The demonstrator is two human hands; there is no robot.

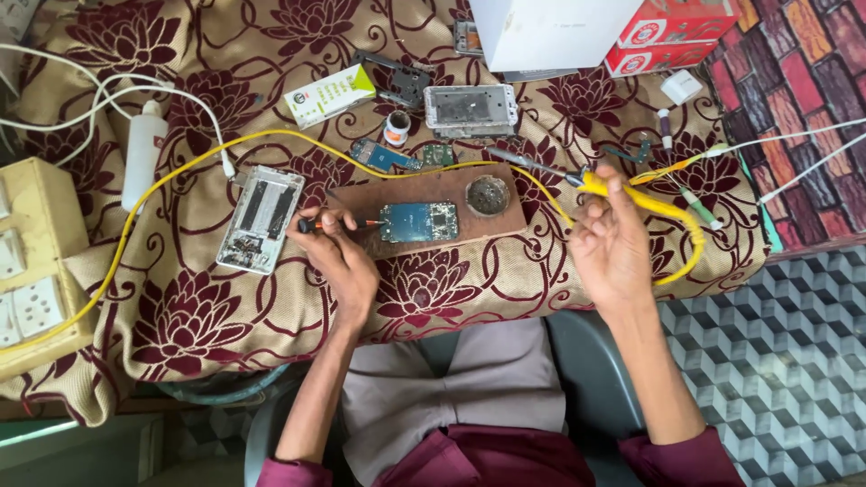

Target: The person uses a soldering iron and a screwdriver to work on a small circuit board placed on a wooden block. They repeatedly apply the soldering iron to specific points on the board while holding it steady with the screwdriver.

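Closest in: left hand (338,257) curled tight around a small screwdriver (347,224), fingers pinched near the orange part. Tip pointing right, just at the edge of the blue circuit board (418,221). Cannot tell if touching or only very near.

Right hand (609,239) closed around the yellow soldering iron (586,180), held up off the tabletop, metal end pointing left and away. Fingers wrapped round the handle, not loose.

Could go wrong here:
- Could slip off the little board with the screwdriver and scratch the tiny parts, because only a thin tip is there and nothing seems to pin the board down.
- Could burn a finger or the flowery cloth (225,298) if the iron is hot and dips low.
- Could snag the yellow cord (180,171), looped long across the tabletop, and tug the iron sideways.

A bit further: blue circuit board lying flat on a brown wooden board (361,200), beside a round metal dish (488,195). To the left, an open white phone shell (261,218), just beside the left hand.

Further back: a white bottle (144,153), a green and white box (329,94), a small spool (397,128) and another phone frame (471,109). At the far edge, red boxes (672,36).
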